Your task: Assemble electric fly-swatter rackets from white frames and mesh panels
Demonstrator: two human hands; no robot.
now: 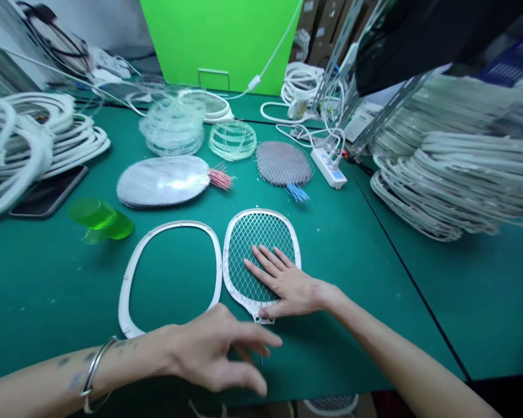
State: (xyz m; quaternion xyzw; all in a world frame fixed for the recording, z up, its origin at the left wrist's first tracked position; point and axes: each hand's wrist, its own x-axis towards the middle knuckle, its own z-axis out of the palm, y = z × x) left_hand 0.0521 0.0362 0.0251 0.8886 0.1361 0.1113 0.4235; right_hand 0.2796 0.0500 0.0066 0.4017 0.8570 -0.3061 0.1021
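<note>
The meshed frame point(246, 241) lies flat on the green surface point(353, 249). The right hand point(290, 284) rests on its mesh, fingers spread apart. The left hand point(220, 348) is near the meshed frame's lower end, thumb and fingers apart. Just left of the meshed frame lies a white ring point(125, 290); beyond the meshed frame, 2 bundles: silver mesh point(163, 181), grey mesh point(284, 162).

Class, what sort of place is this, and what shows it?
Probably an assembly workshop: piled white frames, stacked mesh sheets and a mesh-covered frame under the right hand, all on a green worktop.
</note>
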